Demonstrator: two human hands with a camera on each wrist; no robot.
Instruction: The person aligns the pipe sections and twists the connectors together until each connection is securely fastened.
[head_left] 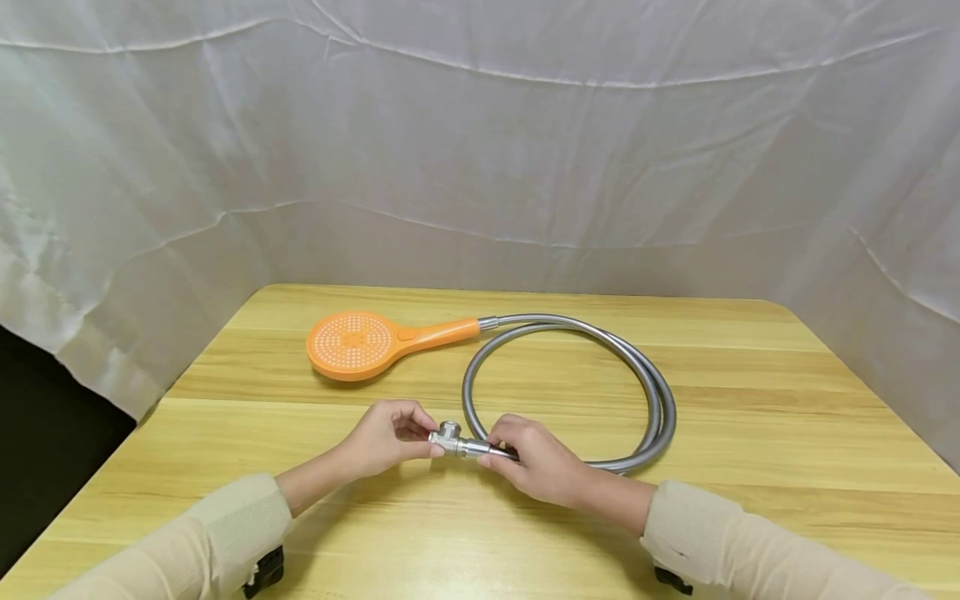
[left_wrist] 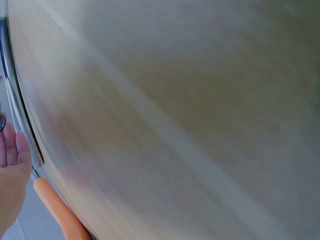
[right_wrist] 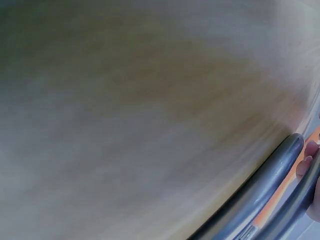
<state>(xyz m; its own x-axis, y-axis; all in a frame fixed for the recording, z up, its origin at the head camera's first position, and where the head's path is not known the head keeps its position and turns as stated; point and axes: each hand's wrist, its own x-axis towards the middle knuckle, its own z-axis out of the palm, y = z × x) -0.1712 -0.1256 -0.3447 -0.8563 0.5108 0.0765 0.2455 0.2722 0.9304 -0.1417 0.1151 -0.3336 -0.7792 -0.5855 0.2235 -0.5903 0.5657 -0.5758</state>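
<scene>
Near the front middle of the table, my left hand pinches a silver T-shaped valve fitting between thumb and fingers. My right hand grips the metal end connector of a grey shower hose, which lines up with the fitting and touches it. How far the two are joined I cannot tell. The hose lies in a loop and runs to an orange shower head, which rests face up at the back left. In the right wrist view the hose passes close by the hand.
The wooden table carries these things. Pale cloth hangs behind it and at both sides. At the left edge there is a dark gap below the cloth.
</scene>
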